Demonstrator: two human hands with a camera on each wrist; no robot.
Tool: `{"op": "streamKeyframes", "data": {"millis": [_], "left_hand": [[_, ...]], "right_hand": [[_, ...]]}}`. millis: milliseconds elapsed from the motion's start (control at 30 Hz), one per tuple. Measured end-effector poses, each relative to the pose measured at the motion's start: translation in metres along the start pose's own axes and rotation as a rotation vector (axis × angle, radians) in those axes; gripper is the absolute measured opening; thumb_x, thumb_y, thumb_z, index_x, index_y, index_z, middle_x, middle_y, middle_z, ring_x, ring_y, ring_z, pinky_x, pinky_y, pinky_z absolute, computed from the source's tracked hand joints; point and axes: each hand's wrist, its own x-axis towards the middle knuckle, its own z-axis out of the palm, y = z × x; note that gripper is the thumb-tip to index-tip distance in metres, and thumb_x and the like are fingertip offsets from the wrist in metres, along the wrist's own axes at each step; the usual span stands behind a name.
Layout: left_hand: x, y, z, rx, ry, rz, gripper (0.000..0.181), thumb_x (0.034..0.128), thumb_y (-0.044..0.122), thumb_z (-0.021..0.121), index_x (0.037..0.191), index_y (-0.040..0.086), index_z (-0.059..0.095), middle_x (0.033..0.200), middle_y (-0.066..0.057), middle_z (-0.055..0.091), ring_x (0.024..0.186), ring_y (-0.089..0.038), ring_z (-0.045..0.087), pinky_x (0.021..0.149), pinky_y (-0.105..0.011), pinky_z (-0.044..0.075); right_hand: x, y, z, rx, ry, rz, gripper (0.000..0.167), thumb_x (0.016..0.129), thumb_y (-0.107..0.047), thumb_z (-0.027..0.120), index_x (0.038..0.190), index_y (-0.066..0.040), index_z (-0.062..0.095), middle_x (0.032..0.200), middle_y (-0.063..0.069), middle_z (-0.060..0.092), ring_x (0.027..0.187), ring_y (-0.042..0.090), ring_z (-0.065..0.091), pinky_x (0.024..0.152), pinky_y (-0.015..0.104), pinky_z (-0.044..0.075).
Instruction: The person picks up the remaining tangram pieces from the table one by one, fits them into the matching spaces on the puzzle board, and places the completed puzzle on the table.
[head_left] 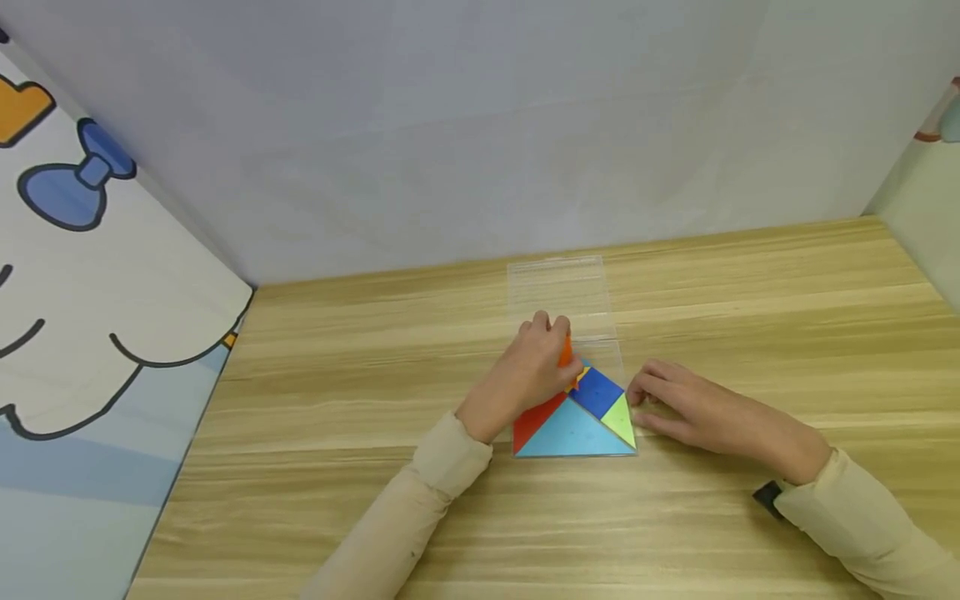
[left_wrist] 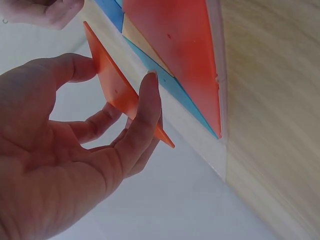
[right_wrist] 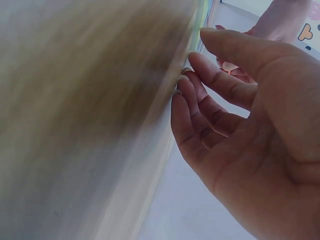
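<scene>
My left hand pinches an orange tangram piece, thin and tilted, between thumb and fingers above the tangram set. Under and beside it, a red triangle, a light blue triangle, a dark blue square and a light green triangle lie fitted together in a clear plastic tray. A bit of a yellow piece shows by the left fingers, which hide part of the set. Just right of the tray, my right hand rests with loosely bent fingers, holding nothing.
Behind the pieces, a clear plastic lid lies flat on the wood-grain table. A pale wall rises at the table's far edge. A cartoon-printed panel stands to the left.
</scene>
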Motion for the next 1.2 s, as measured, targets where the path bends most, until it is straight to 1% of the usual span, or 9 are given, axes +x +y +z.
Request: {"op": "streamKeyframes", "data": {"millis": [300, 400, 467, 567, 633, 733, 867, 1000, 1200], "left_hand": [[0.006, 0.006, 0.005, 0.032, -0.088, -0.027, 0.024, 0.1013, 0.023, 0.064, 0.104, 0.002, 0.055, 0.092, -0.011, 0.05, 0.08, -0.024, 0.049, 0.069, -0.028, 0.045], [0.008, 0.008, 0.007, 0.024, -0.107, -0.036, 0.028, 0.1027, 0.026, 0.064, 0.111, 0.001, 0.054, 0.094, -0.011, 0.051, 0.082, -0.024, 0.051, 0.071, -0.029, 0.046], [0.009, 0.008, 0.007, 0.003, -0.118, -0.045, 0.032, 0.1036, 0.028, 0.064, 0.119, 0.002, 0.052, 0.098, -0.013, 0.052, 0.083, -0.025, 0.053, 0.074, -0.03, 0.048], [0.009, 0.009, 0.008, -0.043, -0.144, -0.065, 0.039, 0.1049, 0.029, 0.06, 0.133, 0.007, 0.045, 0.104, -0.015, 0.05, 0.085, -0.027, 0.054, 0.074, -0.03, 0.051], [0.009, 0.009, 0.007, -0.065, -0.153, -0.068, 0.04, 0.1055, 0.026, 0.058, 0.138, 0.01, 0.042, 0.107, -0.016, 0.049, 0.085, -0.027, 0.055, 0.073, -0.03, 0.051], [0.008, 0.009, 0.007, -0.059, -0.174, -0.046, 0.035, 0.1063, 0.018, 0.055, 0.139, 0.013, 0.042, 0.109, -0.016, 0.047, 0.084, -0.028, 0.055, 0.071, -0.028, 0.051], [0.006, 0.009, 0.005, -0.032, -0.205, -0.016, 0.03, 0.1072, 0.013, 0.053, 0.137, 0.012, 0.05, 0.113, -0.016, 0.048, 0.089, -0.027, 0.054, 0.072, -0.027, 0.05], [0.005, 0.011, 0.003, -0.034, -0.223, -0.001, 0.033, 0.1037, 0.01, 0.057, 0.136, 0.01, 0.055, 0.116, -0.016, 0.048, 0.091, -0.025, 0.051, 0.073, -0.027, 0.047], [0.004, 0.012, -0.001, -0.033, -0.244, 0.022, 0.042, 0.097, 0.001, 0.06, 0.138, 0.008, 0.055, 0.114, -0.014, 0.047, 0.092, -0.024, 0.046, 0.075, -0.026, 0.042]], "right_hand": [[0.0, 0.0, -0.001, -0.006, -0.002, 0.001, 0.019, 0.091, -0.005, 0.076, 0.104, -0.014, 0.065, 0.104, -0.008, 0.055, 0.092, 0.007, 0.052, 0.078, 0.03, 0.049], [0.0, 0.001, -0.001, -0.004, 0.002, -0.012, 0.021, 0.09, -0.005, 0.077, 0.104, -0.014, 0.065, 0.104, -0.007, 0.055, 0.093, 0.008, 0.052, 0.079, 0.03, 0.049], [0.0, 0.002, -0.001, -0.003, 0.007, -0.021, 0.022, 0.09, -0.005, 0.078, 0.105, -0.014, 0.065, 0.104, -0.008, 0.055, 0.093, 0.008, 0.052, 0.079, 0.03, 0.049], [0.0, 0.002, -0.001, 0.001, 0.004, -0.023, 0.022, 0.09, -0.004, 0.077, 0.105, -0.014, 0.064, 0.105, -0.008, 0.055, 0.092, 0.008, 0.052, 0.079, 0.03, 0.049], [0.0, 0.002, -0.001, 0.004, -0.001, -0.013, 0.022, 0.091, -0.005, 0.077, 0.105, -0.015, 0.064, 0.104, -0.008, 0.054, 0.092, 0.008, 0.051, 0.078, 0.03, 0.049], [0.0, 0.001, -0.002, 0.005, -0.004, -0.008, 0.021, 0.091, -0.005, 0.077, 0.105, -0.015, 0.064, 0.104, -0.008, 0.054, 0.092, 0.008, 0.051, 0.078, 0.03, 0.049], [0.0, 0.0, -0.002, 0.004, 0.001, -0.018, 0.021, 0.09, -0.004, 0.077, 0.104, -0.014, 0.064, 0.104, -0.008, 0.054, 0.092, 0.008, 0.051, 0.078, 0.03, 0.049], [0.0, 0.0, -0.002, 0.005, 0.0, -0.02, 0.021, 0.091, -0.004, 0.076, 0.104, -0.014, 0.064, 0.104, -0.008, 0.054, 0.092, 0.007, 0.05, 0.078, 0.029, 0.048], [0.001, -0.002, -0.002, -0.001, 0.0, -0.021, 0.019, 0.091, -0.004, 0.076, 0.104, -0.013, 0.064, 0.103, -0.008, 0.053, 0.091, 0.006, 0.05, 0.078, 0.027, 0.048]]}}
